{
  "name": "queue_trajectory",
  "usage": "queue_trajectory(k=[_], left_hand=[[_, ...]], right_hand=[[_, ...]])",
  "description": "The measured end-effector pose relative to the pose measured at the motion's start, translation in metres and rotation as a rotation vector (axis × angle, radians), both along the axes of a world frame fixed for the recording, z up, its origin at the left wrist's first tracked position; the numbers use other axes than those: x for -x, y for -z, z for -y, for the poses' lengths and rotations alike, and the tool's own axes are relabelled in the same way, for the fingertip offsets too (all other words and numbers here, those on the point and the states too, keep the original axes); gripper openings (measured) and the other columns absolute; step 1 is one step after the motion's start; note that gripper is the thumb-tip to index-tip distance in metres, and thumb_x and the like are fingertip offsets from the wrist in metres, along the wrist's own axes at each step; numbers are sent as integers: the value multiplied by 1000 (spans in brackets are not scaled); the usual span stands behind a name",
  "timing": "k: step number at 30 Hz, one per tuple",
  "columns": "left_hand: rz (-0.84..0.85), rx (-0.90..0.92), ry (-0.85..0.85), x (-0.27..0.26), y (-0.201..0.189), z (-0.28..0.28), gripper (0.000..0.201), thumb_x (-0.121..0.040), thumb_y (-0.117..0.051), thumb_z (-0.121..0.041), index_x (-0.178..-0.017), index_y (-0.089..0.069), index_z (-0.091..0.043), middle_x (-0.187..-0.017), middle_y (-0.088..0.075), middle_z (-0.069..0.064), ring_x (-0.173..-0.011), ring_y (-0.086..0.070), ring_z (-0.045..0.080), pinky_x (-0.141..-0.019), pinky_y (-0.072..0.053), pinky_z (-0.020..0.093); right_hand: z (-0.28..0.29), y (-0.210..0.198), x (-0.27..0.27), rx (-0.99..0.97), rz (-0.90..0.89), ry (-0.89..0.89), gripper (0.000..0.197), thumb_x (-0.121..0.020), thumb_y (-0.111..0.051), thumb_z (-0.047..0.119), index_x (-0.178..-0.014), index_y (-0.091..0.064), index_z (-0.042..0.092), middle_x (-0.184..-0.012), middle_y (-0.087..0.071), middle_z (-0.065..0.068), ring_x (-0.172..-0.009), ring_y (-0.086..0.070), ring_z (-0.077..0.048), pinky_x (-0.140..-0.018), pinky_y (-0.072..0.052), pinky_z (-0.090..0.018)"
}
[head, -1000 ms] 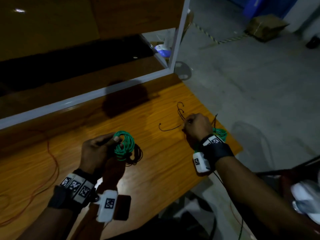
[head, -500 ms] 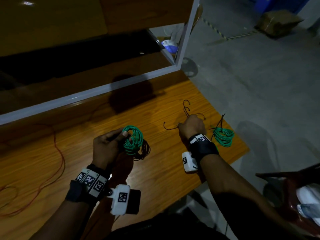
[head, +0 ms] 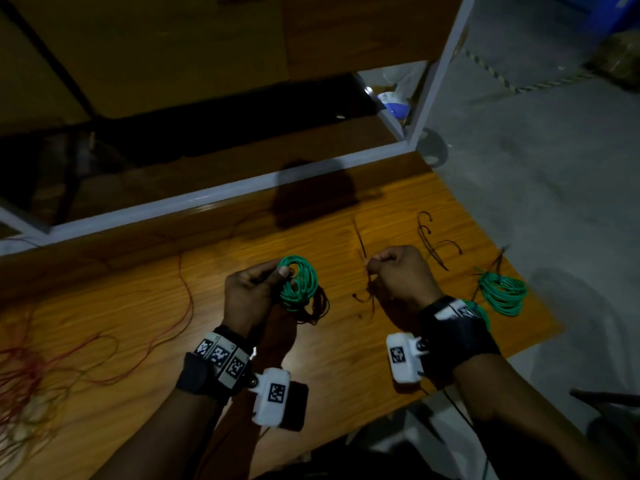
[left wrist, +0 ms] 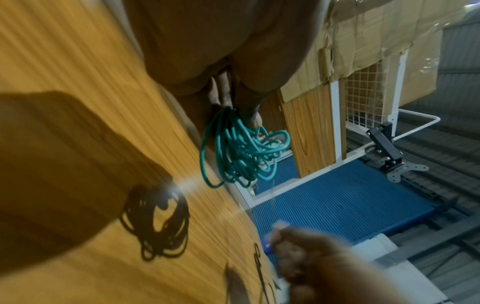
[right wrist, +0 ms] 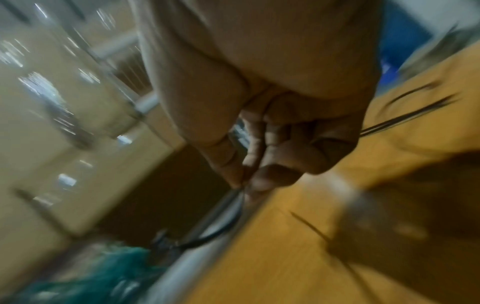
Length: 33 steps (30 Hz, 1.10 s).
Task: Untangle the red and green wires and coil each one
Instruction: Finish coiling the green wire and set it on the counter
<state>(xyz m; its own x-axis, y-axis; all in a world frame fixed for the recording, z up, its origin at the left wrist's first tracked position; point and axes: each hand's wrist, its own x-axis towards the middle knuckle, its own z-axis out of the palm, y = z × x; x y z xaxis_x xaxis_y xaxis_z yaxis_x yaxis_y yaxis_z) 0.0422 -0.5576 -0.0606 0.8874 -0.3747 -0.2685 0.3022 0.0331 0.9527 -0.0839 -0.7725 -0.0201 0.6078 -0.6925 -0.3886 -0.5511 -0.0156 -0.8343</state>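
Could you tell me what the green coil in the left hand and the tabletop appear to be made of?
Green coil: probably plastic-insulated wire; smooth, slightly glossy, rounded strands in springy loops, pinched by the left hand.
Tabletop: looks like wood-grain laminate or varnished wood; orange striped grain with a shiny glare spot. Which one cannot be told.

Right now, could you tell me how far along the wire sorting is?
Done: one green coil lies finished near the table's right edge. In hand: the left hand grips a second green coil, while the right hand pinches a thin dark tie. Left: the red wire sprawls loose at left.
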Motion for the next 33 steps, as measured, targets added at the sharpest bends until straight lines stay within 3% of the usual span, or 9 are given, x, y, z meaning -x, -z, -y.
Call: queue_trajectory(k=[1,4,9,12,18,22,27,30,33], left_hand=[[11,0,-3,-2,-3,-4,21,-91,-72,-4,-111,-75,1,-100,-79,13,-96,-76,30,-78,-64,42],[63,-14,-32,-10,-12,-16,17,-91,-72,-4,-108,-76,-6,-94,-80,6,-90,-77,22,-71,-63,32],[120,-18,-67,-21,-22,-46,23,-91,-72,-1,-114,-73,-3,-94,-78,2,-84,-77,11,-67,-61,23],[171,-43,-63,-26,-24,-69,24,-92,-72,-4,-116,-73,-7,-102,-77,5,-92,-76,13,-72,-62,26],[271,-60,14,-23,-28,-111,31,-92,-74,-9,-121,-68,-12,-101,-78,8,-93,-77,15,-77,-63,28],[363,-115,82,-19,-29,-128,27,-91,-76,-13,-118,-73,-10,-105,-77,8,-94,-75,18,-69,-60,23],[469,-104,194,-5,-29,-138,24,-89,-78,-13,-112,-75,-20,-101,-79,1,-86,-75,11,-68,-58,23],[465,-88,195,-2,-30,-141,23,-88,-79,-10,-110,-76,-16,-101,-78,-1,-87,-75,10,-70,-59,23],[483,-86,209,-2,-35,-143,24,-89,-78,-7,-112,-76,-9,-102,-77,-8,-91,-75,7,-74,-60,22]], right_hand=[[-14,-12,1,-84,50,-34,11,-89,-72,15,-80,-75,10,-66,-72,-5,-57,-62,-27,-55,-59,-39],[-54,-44,9,-253,142,-197,6,-90,-71,7,-91,-77,9,-81,-75,-17,-62,-57,-26,-59,-50,-42],[-103,-70,9,-182,154,-352,4,-89,-76,10,-90,-80,11,-81,-78,-9,-60,-64,-8,-53,-47,-23],[-128,-75,5,-156,96,-408,5,-88,-75,11,-88,-80,11,-79,-78,-7,-60,-63,-9,-54,-45,-26],[-172,-79,-9,-155,21,-364,8,-87,-76,13,-88,-80,7,-77,-78,-8,-58,-60,-14,-52,-45,-30],[-193,-80,-16,-167,-32,-307,9,-87,-73,10,-84,-80,4,-74,-77,-8,-53,-56,-12,-50,-44,-27],[-207,-77,-21,-137,-36,-230,6,-80,-74,7,-82,-79,6,-73,-77,-7,-45,-53,-11,-45,-40,-25],[-211,-77,-20,-116,-6,-211,5,-79,-75,5,-81,-79,3,-63,-72,-2,-36,-49,-1,-39,-36,-18],[-214,-76,-19,-103,25,-206,5,-80,-75,4,-81,-78,1,-61,-69,-1,-32,-47,1,-34,-33,-15]])
